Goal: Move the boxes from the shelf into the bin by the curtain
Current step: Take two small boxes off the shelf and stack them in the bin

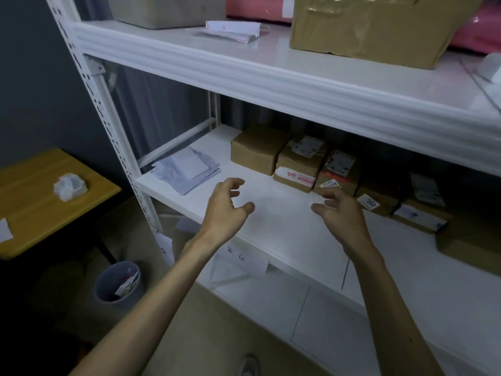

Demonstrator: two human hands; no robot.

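Left hand (226, 204) and right hand (339, 210), both empty, loosely spread; boxes (257, 153) just beyond them, all on shelf (273, 223), none yet lifted.

Two hands, left hand (226, 206) and right hand (340, 210). On the middle shelf board (284, 229), six brown boxes (259, 150) in a row from the back toward the right edge, the farthest dim, perhaps more; one loose pile of white envelopes (187, 169) at the back left corner. On the top shelf board (271, 58), one large carton (374, 25), one grey box (168, 9), two pink packages (257, 6), one folded paper (233, 31). On the floor, one bin (118, 284). On the yellow table (32, 213), one crumpled white wad (71, 186) and one paper slip (4, 230) at its left edge
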